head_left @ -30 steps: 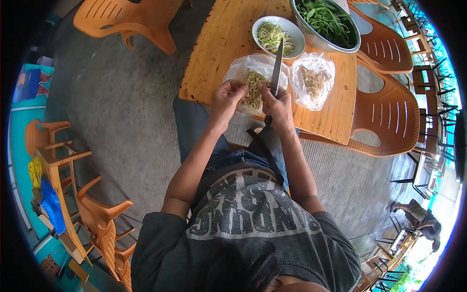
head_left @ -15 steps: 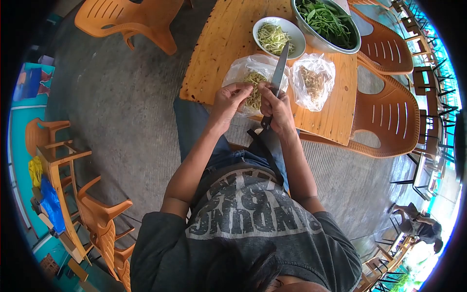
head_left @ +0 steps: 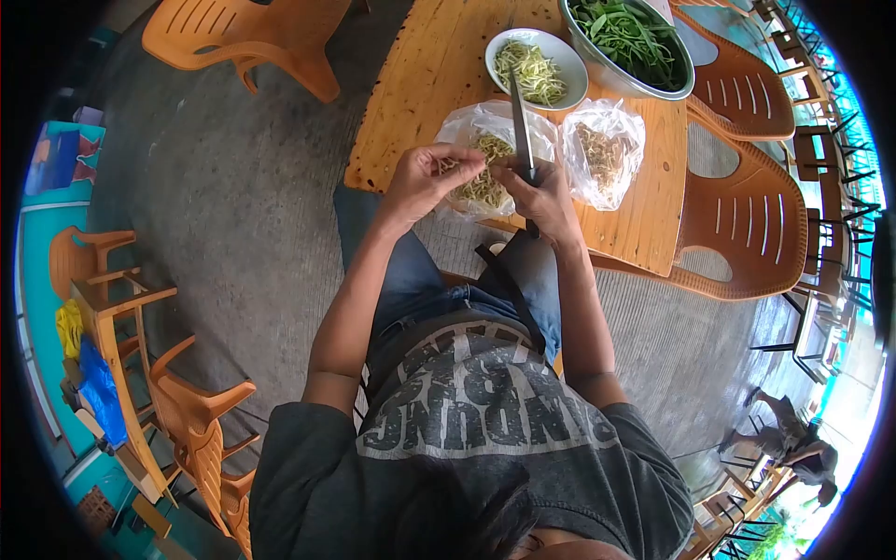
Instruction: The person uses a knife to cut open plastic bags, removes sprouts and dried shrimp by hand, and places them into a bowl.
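My right hand [head_left: 546, 198] is wrapped round the handle of a kitchen knife [head_left: 522, 126], whose blade points away from me toward the bowl. With thumb and fingers pinched together, my left hand [head_left: 420, 185] holds a few bean sprouts, small and partly hidden. Both sets of fingertips almost meet above an open clear plastic bag [head_left: 459, 124] of bean sprouts [head_left: 485, 191]. To the right, a second plastic bag [head_left: 623, 126] holds brownish sprout scraps [head_left: 602, 157]. Beyond them stands a white bowl [head_left: 576, 91] with pale sprouts [head_left: 534, 75] in it.
A metal basin [head_left: 686, 86] of green leaves [head_left: 630, 42] stands on the wooden table [head_left: 411, 103]. Orange plastic chairs [head_left: 747, 210] line the table's right side, and another chair [head_left: 247, 37] is at far left. A person [head_left: 803, 448] is in the background at lower right.
The knife blade has swung left and is more upright. My left hand has shifted slightly left, and my right hand has turned inward. The person in the background has moved.
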The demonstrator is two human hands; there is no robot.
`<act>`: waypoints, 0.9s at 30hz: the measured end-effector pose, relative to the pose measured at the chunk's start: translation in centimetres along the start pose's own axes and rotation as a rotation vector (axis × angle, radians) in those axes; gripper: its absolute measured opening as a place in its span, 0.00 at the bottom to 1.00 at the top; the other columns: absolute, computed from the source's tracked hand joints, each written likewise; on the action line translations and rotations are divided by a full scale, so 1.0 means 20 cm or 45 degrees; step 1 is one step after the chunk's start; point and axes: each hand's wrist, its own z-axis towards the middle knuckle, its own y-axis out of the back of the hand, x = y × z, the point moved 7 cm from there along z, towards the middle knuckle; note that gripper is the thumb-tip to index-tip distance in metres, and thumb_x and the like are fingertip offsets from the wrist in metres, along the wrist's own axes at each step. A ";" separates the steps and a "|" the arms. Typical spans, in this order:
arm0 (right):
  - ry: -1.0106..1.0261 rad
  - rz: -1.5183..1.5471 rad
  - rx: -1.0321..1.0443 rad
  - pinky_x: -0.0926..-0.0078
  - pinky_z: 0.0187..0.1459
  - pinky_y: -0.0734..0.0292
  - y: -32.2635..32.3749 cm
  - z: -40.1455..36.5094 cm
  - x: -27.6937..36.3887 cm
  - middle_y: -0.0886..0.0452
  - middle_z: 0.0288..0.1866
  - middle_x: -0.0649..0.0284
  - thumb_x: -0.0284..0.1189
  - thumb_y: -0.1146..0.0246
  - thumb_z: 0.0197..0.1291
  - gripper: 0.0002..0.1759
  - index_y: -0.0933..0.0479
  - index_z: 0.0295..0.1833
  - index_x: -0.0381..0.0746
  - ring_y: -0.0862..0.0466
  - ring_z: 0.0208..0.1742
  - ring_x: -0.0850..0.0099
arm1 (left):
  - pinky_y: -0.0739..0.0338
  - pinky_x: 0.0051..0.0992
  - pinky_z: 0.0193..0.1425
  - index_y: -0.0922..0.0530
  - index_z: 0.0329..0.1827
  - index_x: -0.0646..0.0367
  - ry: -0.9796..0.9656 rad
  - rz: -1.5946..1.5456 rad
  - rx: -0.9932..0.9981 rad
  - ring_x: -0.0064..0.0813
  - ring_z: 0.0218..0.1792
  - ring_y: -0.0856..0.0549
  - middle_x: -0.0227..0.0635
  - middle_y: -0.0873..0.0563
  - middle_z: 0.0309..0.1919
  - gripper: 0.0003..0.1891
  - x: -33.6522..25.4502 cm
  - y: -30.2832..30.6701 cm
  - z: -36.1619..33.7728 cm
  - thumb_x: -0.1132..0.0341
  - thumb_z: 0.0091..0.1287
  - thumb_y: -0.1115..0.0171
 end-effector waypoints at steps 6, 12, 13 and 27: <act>0.032 -0.061 -0.056 0.86 0.21 0.44 -0.01 0.01 0.00 0.28 0.21 0.74 0.33 0.36 0.61 0.13 0.20 0.42 0.34 0.35 0.21 0.88 | 0.24 0.16 0.47 0.17 0.41 0.65 0.063 -0.016 0.002 0.17 0.39 0.17 0.34 0.14 0.37 0.07 0.02 -0.02 0.00 0.75 0.60 0.35; 0.079 0.100 -0.058 0.87 0.19 0.43 -0.05 -0.09 0.01 0.31 0.19 0.70 0.48 0.53 0.71 0.29 0.32 0.65 0.35 0.37 0.16 0.85 | 0.31 0.14 0.32 0.19 0.40 0.64 0.042 -0.262 -0.377 0.11 0.27 0.24 0.33 0.14 0.34 0.07 0.10 0.01 -0.02 0.73 0.61 0.35; 0.046 0.129 -0.036 0.87 0.19 0.43 -0.07 -0.11 0.00 0.30 0.19 0.70 0.48 0.54 0.71 0.30 0.35 0.67 0.36 0.37 0.16 0.85 | 0.33 0.13 0.30 0.19 0.40 0.63 0.026 -0.319 -0.433 0.10 0.26 0.26 0.33 0.14 0.34 0.06 0.10 0.02 -0.03 0.72 0.61 0.35; 0.166 0.284 -0.028 0.90 0.20 0.42 -0.18 -0.12 -0.09 0.28 0.23 0.72 0.39 0.53 0.73 0.23 0.36 0.69 0.42 0.36 0.19 0.88 | 0.34 0.12 0.29 0.20 0.43 0.63 0.164 -0.533 -0.492 0.09 0.25 0.29 0.29 0.15 0.35 0.08 0.18 -0.05 -0.06 0.72 0.62 0.38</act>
